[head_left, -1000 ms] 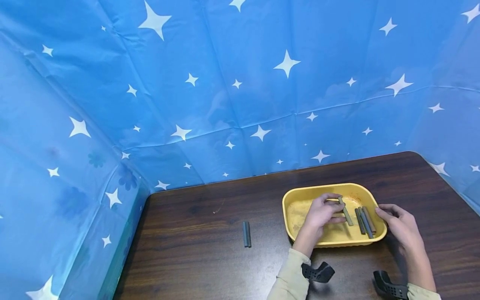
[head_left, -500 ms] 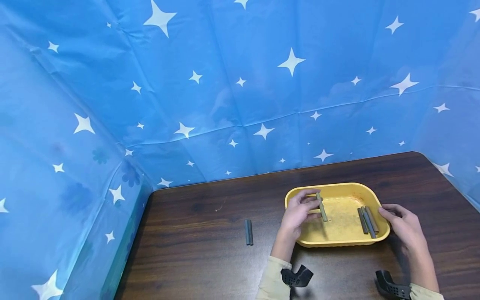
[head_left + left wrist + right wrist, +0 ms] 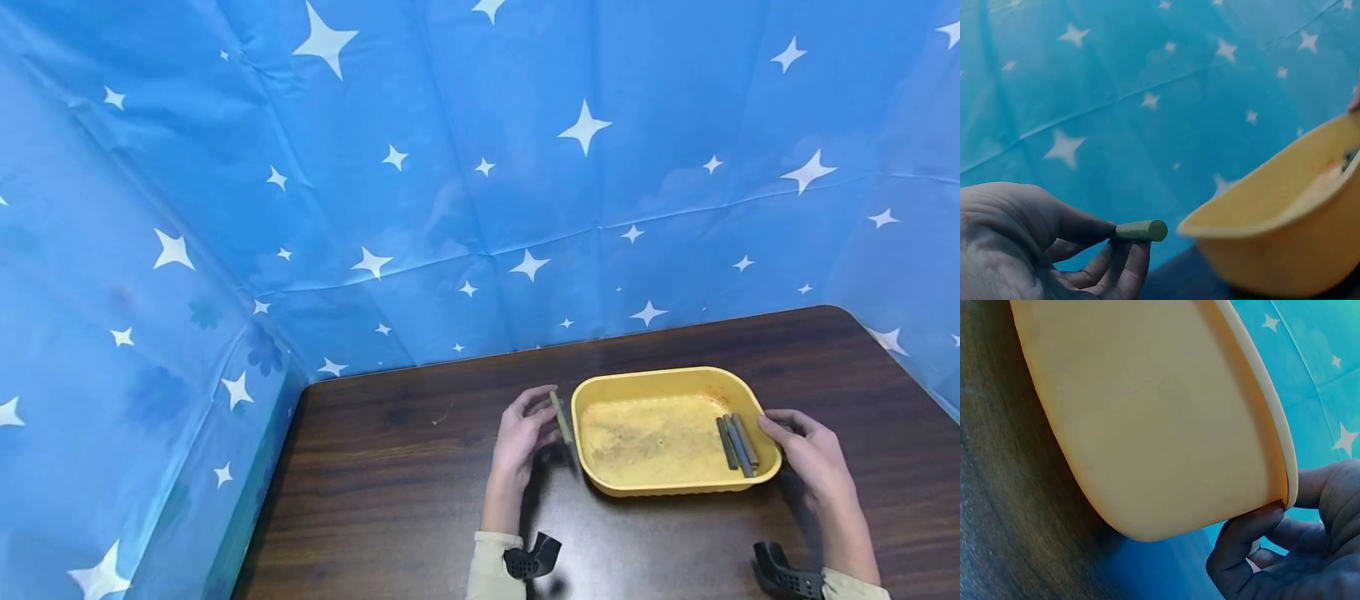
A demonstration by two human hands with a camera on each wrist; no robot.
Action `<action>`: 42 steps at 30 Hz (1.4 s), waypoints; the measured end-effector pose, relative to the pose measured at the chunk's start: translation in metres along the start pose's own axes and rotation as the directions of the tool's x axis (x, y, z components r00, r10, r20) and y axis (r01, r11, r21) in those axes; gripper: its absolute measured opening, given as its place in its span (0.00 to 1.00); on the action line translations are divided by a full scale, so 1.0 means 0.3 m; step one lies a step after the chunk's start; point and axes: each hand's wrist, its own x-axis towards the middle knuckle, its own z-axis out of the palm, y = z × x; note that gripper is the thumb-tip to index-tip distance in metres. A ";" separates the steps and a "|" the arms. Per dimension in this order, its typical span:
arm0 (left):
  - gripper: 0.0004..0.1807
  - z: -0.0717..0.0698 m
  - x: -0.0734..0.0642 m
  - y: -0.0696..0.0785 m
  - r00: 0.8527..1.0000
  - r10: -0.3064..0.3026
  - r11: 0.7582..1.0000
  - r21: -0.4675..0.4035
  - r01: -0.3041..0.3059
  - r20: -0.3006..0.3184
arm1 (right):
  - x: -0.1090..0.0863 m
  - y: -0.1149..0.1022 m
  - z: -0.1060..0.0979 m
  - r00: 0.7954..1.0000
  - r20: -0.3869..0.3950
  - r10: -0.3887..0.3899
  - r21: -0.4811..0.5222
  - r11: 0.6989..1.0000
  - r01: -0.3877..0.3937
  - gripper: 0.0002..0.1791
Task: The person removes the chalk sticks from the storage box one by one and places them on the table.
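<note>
In the head view my left hand (image 3: 519, 437) holds a slim olive-green stick (image 3: 561, 417) just left of the yellow plastic tub (image 3: 637, 429). The left wrist view shows the stick's round end (image 3: 1158, 230) facing out, the stick pinched between thumb and fingers. My right hand (image 3: 810, 450) grips the tub's right end, thumb and fingers pinching its rim (image 3: 1288, 469) in the right wrist view. Inside the tub, several sticks (image 3: 737, 442) in dark grey, bluish and brown lie side by side at the right end.
The tub stands on a dark wood-grain table (image 3: 375, 467). A blue cloth with white stars (image 3: 450, 167) hangs behind and to the left. Black wrist mounts (image 3: 534, 557) sit on both forearms.
My left hand has carried the olive-green stick leftward out of the tub and past its left rim. Two dark sticks on the table are now hidden behind that hand. My right hand stays put.
</note>
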 end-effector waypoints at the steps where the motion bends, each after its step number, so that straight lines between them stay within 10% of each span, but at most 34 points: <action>1: 0.21 -0.028 -0.005 -0.003 1.000 0.003 1.000 0.009 -0.002 -0.025 | 0.000 0.001 -0.001 1.000 0.000 -0.001 0.002 1.000 0.001 0.33; 11: 0.22 -0.240 -0.061 -0.038 0.983 0.026 0.998 0.054 -0.017 -0.184 | 0.001 0.000 -0.001 1.000 -0.013 0.008 -0.008 1.000 -0.008 0.33; 23: 0.19 -0.323 -0.093 -0.089 0.956 0.093 0.973 0.229 -0.028 -0.279 | -0.004 -0.002 0.004 1.000 -0.014 0.021 0.002 1.000 -0.021 0.34; 26: 0.18 -0.324 -0.092 -0.096 0.946 0.137 0.924 0.382 -0.016 -0.293 | -0.003 -0.002 0.003 1.000 -0.013 0.020 -0.005 1.000 -0.020 0.34; 32: 0.12 -0.301 -0.084 -0.111 0.911 0.306 0.734 0.678 -0.042 -0.276 | -0.002 -0.001 0.005 1.000 -0.014 0.023 -0.008 1.000 -0.023 0.33; 42: 0.10 -0.289 -0.089 -0.108 0.902 0.320 0.742 0.669 -0.049 -0.289 | 0.000 0.001 0.005 0.999 -0.020 0.028 0.007 1.000 -0.028 0.33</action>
